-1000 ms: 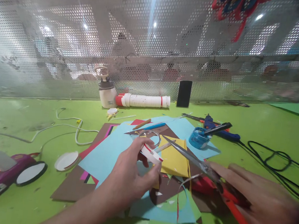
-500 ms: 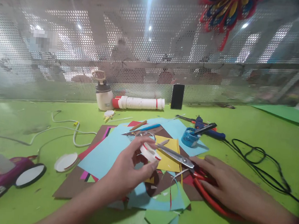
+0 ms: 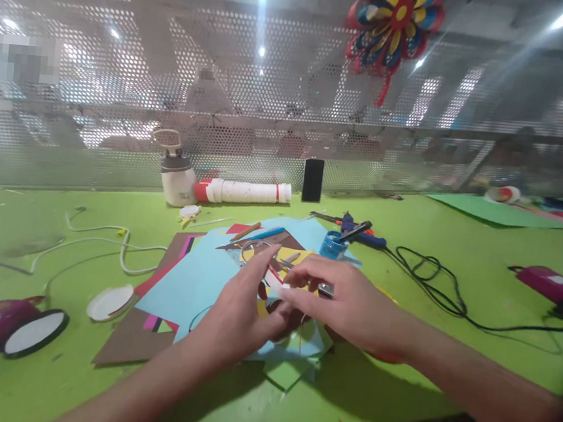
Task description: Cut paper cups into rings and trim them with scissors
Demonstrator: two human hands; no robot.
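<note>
Over the heap of coloured paper, my left hand (image 3: pixel 238 302) is curled around a small white ring-like piece with red trim (image 3: pixel 274 279). My right hand (image 3: pixel 352 302) meets it from the other side, thumb and fingertips pinched on the ring's right edge. The pair of scissors (image 3: pixel 325 290) lies under my right hand, mostly hidden; a bit of metal and a red edge show. Light blue sheets (image 3: pixel 181 287), yellow paper and green scraps (image 3: pixel 287 372) lie beneath my hands.
Behind the paper are a blue jar (image 3: pixel 332 244) and a blue glue gun (image 3: pixel 365 237) with a black cord. A spray bottle (image 3: pixel 178 182), white tube (image 3: pixel 248 192) and dark phone (image 3: pixel 312 181) stand along the mesh screen. A purple power strip (image 3: pixel 551 287) lies right.
My right hand has let go of the scissors and moved left onto the white ring. The view has turned to the right.
</note>
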